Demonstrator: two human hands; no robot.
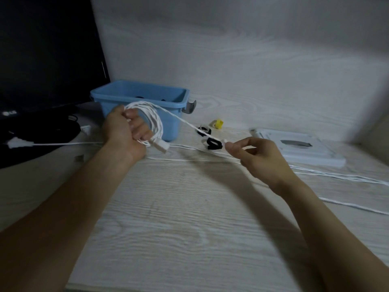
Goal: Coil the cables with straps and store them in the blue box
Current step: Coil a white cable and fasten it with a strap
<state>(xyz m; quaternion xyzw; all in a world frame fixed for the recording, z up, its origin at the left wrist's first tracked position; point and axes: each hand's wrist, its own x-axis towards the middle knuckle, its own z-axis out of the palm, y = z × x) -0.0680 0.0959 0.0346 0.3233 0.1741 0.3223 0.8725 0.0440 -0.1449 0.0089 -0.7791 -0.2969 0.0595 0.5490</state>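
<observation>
white cable (154, 121) is wound in a loose coil around the left hand (124, 131), whose fingers curl through the loops and grip them just in front of the blue box (147, 102). its white plug end (160, 145) hangs free below that hand, above the tabletop. from the top of the coil one strand runs taut, down and to the right, to the right hand (255, 157), where thumb and forefinger pinch it while the other fingers stay loosely bent.

blue box stands open at the back left of the pale wood-grain table (189, 218), its left rim close to a black monitor (48, 51) and a grey handle sticking out at its right end. dark things lie inside; what they are cannot be told. two black straps (213, 144) and a yellow strap (219, 123) lie on the table right of the box, between the two hands and the wall. more white cable (336, 178) trails along the table under the right hand and off the right edge. a flat white lid-like panel (299, 150) lies at the far right, near the corner. the near half of the table, between the forearms and up to its front edge, is bare wood grain.
</observation>
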